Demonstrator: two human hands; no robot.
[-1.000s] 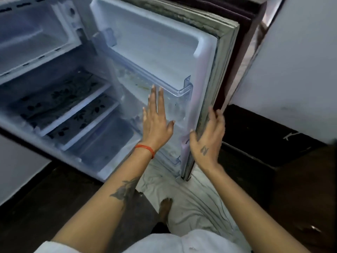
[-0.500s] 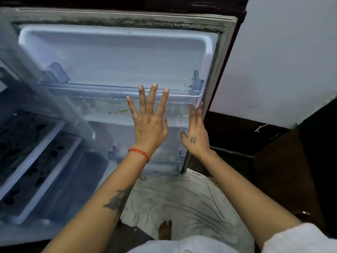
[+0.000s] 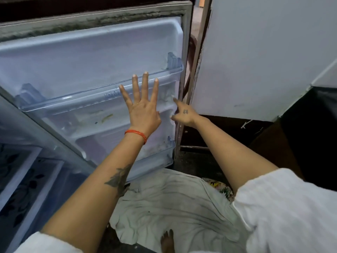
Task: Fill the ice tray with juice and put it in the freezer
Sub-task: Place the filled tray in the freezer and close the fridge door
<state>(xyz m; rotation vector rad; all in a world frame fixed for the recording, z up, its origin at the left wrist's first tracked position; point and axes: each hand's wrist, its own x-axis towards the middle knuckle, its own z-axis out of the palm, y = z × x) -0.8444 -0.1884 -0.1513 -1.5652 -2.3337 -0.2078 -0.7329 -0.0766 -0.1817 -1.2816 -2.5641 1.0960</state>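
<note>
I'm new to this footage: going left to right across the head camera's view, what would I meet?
Fridge shelves → open fridge door → left hand → right hand → pale wall.

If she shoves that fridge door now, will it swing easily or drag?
The fridge door probably swings freely: it hangs clear of the floor. Its shelves look empty, so likely light. The left hand, fingers spread, looks enough; the right hand is at its edge.

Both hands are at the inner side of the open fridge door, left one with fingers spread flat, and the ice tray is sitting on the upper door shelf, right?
No. The head view shows no ice tray on the upper door shelf. The rest holds: left hand spread flat, right hand beside it, at the inner side of the open fridge door.
</note>
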